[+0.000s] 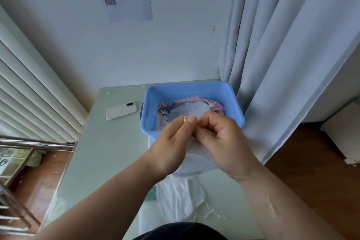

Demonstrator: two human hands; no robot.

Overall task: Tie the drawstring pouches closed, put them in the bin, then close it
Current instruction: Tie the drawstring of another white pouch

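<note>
Two hands tie a white pouch (200,160) at the open bin's (192,87) near rim.
The left hand (171,142) and right hand (224,138) meet with fingers curled, pinching the drawstring (185,118). The pouch hangs below them. A curtain (272,64) crowds the bin's right side. Bare table (109,142) lies to the left, around a phone (121,111).

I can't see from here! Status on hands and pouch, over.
Left hand, right hand: both pinching drawstring of white pouch. Blue bin open, pouches inside. Spare pouch waiting on table.

Pouches (191,109) lie in the bin (150,101) on the table (109,142) — phone (121,110) left of it.
</note>
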